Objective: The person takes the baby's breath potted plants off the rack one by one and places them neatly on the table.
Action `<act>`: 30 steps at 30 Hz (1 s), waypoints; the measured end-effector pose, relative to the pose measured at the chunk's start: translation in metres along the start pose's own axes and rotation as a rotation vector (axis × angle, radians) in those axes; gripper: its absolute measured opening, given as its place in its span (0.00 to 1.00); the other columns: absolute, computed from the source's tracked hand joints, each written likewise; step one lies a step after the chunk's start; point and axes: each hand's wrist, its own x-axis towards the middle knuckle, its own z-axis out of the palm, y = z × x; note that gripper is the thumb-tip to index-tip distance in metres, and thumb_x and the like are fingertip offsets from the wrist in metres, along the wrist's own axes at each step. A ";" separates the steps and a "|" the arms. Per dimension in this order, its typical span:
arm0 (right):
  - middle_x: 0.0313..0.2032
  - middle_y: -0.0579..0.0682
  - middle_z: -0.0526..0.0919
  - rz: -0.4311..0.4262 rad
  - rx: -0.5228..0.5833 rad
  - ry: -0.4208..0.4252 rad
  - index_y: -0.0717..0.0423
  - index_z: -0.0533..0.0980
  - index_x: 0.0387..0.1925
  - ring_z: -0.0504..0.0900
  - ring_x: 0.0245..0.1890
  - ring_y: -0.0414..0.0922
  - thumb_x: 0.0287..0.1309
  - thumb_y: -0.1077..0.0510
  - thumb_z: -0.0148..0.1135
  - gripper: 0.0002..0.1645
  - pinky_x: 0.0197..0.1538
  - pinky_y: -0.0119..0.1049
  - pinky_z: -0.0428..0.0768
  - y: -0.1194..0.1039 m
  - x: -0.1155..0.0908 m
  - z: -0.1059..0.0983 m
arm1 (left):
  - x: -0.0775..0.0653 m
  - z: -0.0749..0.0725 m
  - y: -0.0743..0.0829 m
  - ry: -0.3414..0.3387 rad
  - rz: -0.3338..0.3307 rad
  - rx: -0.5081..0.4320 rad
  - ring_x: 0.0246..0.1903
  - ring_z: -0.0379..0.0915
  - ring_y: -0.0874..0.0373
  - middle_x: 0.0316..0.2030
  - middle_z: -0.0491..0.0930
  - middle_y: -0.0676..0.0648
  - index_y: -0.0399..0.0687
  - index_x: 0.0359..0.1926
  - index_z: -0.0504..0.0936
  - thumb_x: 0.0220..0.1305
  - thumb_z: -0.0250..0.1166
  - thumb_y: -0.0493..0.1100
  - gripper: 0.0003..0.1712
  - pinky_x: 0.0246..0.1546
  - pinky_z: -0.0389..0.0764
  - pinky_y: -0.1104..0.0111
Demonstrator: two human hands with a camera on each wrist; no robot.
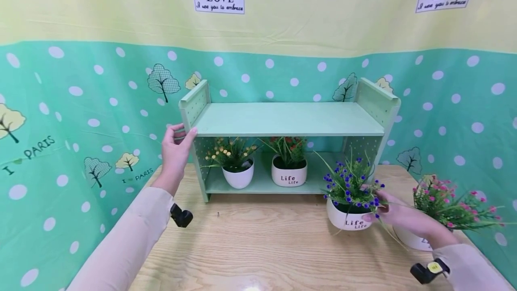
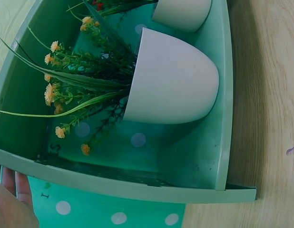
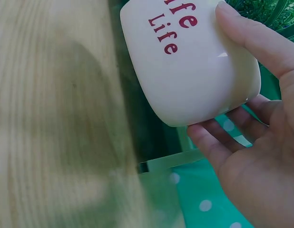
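Observation:
My right hand (image 1: 397,212) grips the side of a white "Life" pot (image 3: 194,71) with blue artificial flowers (image 1: 348,183), in front of the shelf's right end. In the right wrist view the thumb lies on the pot's front and the fingers curl behind it. My left hand (image 1: 176,152) rests at the left side panel of the green two-tier shelf (image 1: 288,118), its thumb on the front edge. On the lower tier stand a white pot (image 1: 239,178) with yellow-orange flowers and a "Life" pot (image 1: 289,177) with red flowers.
A pot with pink flowers (image 1: 452,203) stands on the wooden table (image 1: 242,246) at the right, partly behind my right forearm. A green dotted curtain (image 1: 97,111) hangs behind and at both sides.

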 end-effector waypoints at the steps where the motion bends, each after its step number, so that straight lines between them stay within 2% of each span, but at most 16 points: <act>1: 0.69 0.83 0.42 -0.001 0.000 -0.003 0.78 0.36 0.73 0.51 0.65 0.81 0.67 0.56 0.59 0.53 0.60 0.74 0.61 0.001 0.000 0.001 | 0.000 0.000 0.000 -0.001 0.000 0.000 0.46 0.73 0.60 0.48 0.76 0.52 0.49 0.61 0.73 0.67 0.68 0.54 0.27 0.52 0.78 0.65; 5: 0.70 0.83 0.41 -0.005 0.026 -0.026 0.78 0.37 0.73 0.51 0.66 0.81 0.66 0.57 0.59 0.53 0.61 0.72 0.63 0.008 -0.003 0.004 | 0.001 0.000 -0.001 -0.004 0.003 -0.006 0.47 0.73 0.59 0.48 0.75 0.51 0.49 0.62 0.73 0.67 0.68 0.54 0.27 0.53 0.78 0.64; 11: 0.70 0.82 0.36 0.044 0.094 -0.058 0.76 0.31 0.73 0.47 0.67 0.80 0.66 0.57 0.62 0.58 0.64 0.69 0.62 0.020 -0.005 0.009 | 0.000 0.000 0.000 -0.004 -0.003 0.002 0.46 0.72 0.60 0.48 0.75 0.51 0.49 0.62 0.73 0.67 0.67 0.54 0.28 0.53 0.78 0.64; 14: 0.70 0.82 0.33 0.040 0.146 -0.078 0.77 0.29 0.72 0.44 0.66 0.81 0.66 0.59 0.62 0.59 0.65 0.66 0.62 0.025 -0.005 0.011 | -0.001 0.000 0.002 -0.005 -0.004 0.005 0.46 0.72 0.61 0.48 0.75 0.51 0.50 0.63 0.73 0.67 0.68 0.53 0.28 0.52 0.77 0.65; 20: 0.70 0.83 0.33 0.046 0.134 -0.077 0.78 0.30 0.72 0.45 0.66 0.81 0.66 0.62 0.60 0.56 0.63 0.56 0.68 0.035 -0.008 0.012 | -0.001 0.000 0.001 -0.002 0.000 -0.008 0.46 0.73 0.60 0.47 0.75 0.51 0.49 0.62 0.73 0.67 0.68 0.53 0.27 0.52 0.78 0.66; 25: 0.69 0.84 0.33 0.075 0.126 -0.080 0.80 0.31 0.71 0.46 0.66 0.82 0.66 0.62 0.60 0.55 0.63 0.60 0.68 0.040 -0.010 0.012 | 0.000 0.000 -0.001 0.000 0.006 -0.005 0.46 0.73 0.59 0.47 0.75 0.52 0.50 0.61 0.73 0.67 0.68 0.54 0.27 0.52 0.78 0.65; 28: 0.68 0.84 0.35 0.090 0.110 -0.077 0.81 0.32 0.71 0.46 0.65 0.82 0.66 0.58 0.63 0.57 0.63 0.66 0.66 0.040 -0.010 0.014 | 0.000 0.000 0.000 0.001 0.004 -0.004 0.46 0.73 0.59 0.48 0.75 0.52 0.50 0.61 0.74 0.67 0.68 0.54 0.27 0.52 0.78 0.65; 30: 0.69 0.84 0.37 0.077 0.094 -0.070 0.78 0.35 0.73 0.46 0.66 0.82 0.66 0.55 0.64 0.57 0.63 0.68 0.65 0.039 -0.010 0.015 | -0.001 0.000 0.000 0.001 0.002 -0.002 0.46 0.73 0.60 0.48 0.76 0.52 0.50 0.61 0.74 0.67 0.68 0.54 0.27 0.51 0.77 0.65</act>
